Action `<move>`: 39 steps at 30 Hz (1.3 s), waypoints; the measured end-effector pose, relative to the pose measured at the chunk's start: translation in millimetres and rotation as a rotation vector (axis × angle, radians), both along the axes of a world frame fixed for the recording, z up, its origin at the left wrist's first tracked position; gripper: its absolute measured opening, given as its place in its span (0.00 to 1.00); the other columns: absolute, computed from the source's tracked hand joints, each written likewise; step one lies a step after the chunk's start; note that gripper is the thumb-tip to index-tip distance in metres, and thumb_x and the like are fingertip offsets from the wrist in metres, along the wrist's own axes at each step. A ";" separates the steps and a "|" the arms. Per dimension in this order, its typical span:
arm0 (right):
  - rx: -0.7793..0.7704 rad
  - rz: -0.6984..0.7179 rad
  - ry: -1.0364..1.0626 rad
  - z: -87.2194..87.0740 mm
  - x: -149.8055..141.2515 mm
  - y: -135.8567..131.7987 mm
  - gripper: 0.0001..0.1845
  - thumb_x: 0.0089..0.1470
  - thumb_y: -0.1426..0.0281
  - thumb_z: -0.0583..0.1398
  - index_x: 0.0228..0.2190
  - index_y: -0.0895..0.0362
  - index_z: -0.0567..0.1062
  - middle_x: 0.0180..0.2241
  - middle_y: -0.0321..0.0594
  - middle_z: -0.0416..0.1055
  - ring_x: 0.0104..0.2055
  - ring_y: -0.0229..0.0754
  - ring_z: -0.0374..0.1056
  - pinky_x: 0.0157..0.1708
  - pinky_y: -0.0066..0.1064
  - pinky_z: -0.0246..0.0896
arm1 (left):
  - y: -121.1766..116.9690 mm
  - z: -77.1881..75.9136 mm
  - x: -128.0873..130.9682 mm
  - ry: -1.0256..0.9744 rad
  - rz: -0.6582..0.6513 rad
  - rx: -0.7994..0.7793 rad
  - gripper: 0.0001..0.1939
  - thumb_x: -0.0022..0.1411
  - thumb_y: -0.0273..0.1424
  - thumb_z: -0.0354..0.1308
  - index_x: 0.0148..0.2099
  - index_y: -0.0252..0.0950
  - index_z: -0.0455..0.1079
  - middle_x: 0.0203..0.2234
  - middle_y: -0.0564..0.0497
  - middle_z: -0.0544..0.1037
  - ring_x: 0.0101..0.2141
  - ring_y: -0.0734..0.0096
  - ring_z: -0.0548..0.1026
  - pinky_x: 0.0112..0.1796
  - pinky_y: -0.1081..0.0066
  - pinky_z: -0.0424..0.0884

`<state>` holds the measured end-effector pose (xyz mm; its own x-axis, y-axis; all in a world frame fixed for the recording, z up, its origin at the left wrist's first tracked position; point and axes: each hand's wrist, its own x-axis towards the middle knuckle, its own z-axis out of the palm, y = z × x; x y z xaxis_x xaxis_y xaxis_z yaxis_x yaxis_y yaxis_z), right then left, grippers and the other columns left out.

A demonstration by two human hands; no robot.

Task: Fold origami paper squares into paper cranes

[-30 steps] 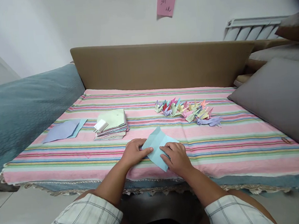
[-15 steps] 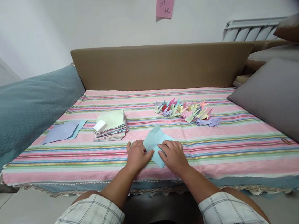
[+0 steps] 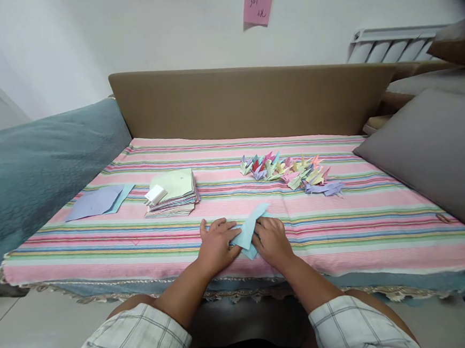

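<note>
A light blue sheet of origami paper (image 3: 248, 230) lies on the striped cloth in front of me, with one flap raised and partly folded over. My left hand (image 3: 218, 246) is at its left side, thumb and index finger on the paper's edge and the other fingers reaching forward. On the right side, my right hand (image 3: 273, 240) has curled fingers gripping the paper; its fingertips are partly hidden by the flap. Beyond the hands, several folded paper cranes (image 3: 292, 172) in mixed colours stand in a cluster.
To the left is a stack of coloured paper (image 3: 177, 186) with a small white block (image 3: 155, 194) on it. Purple and blue sheets (image 3: 95, 202) lie farther left. A grey cushion (image 3: 432, 153) borders the right side, and a brown backrest (image 3: 243, 103) runs behind.
The paper's left part has been lifted and turned over toward the right. The left fingers have shifted slightly forward and right, while the right hand stays near the same place.
</note>
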<state>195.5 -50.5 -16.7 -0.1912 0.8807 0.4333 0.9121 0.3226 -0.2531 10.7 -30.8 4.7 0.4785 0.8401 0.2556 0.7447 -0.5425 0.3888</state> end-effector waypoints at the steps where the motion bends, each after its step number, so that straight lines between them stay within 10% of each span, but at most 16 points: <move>1: -0.003 -0.009 -0.012 -0.5 0.4 0.0 0.10 0.57 0.69 0.53 0.35 0.56 0.74 0.35 0.43 0.68 0.41 0.46 0.60 0.46 0.40 0.49 | -0.5 -0.2 -0.1 0.007 -0.006 0.008 0.18 0.51 0.32 0.60 0.46 0.48 0.73 0.50 0.50 0.74 0.54 0.49 0.63 0.54 0.35 0.34; 20: 0.046 0.059 0.059 0.9 0.6 -7.7 0.12 0.59 0.67 0.52 0.40 0.50 0.75 0.39 0.40 0.69 0.43 0.44 0.60 0.51 0.42 0.44 | 2.2 -2.3 -3.5 0.138 -0.049 0.009 0.19 0.57 0.27 0.50 0.47 0.48 0.73 0.56 0.50 0.67 0.56 0.52 0.61 0.55 0.40 0.45; 39: 0.099 -0.001 -0.039 -3.6 -9.5 -14.1 0.12 0.55 0.61 0.56 0.35 0.52 0.76 0.40 0.42 0.69 0.43 0.46 0.60 0.54 0.48 0.38 | 0.7 1.3 -1.2 0.121 0.048 -0.060 0.24 0.60 0.41 0.53 0.58 0.50 0.61 0.58 0.51 0.65 0.59 0.53 0.57 0.56 0.36 0.35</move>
<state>186.0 -64.7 -20.3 -0.2083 0.8343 0.5104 0.9211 0.3429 -0.1846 9.5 -30.1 6.0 0.4616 0.8748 0.1470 0.8126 -0.4834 0.3256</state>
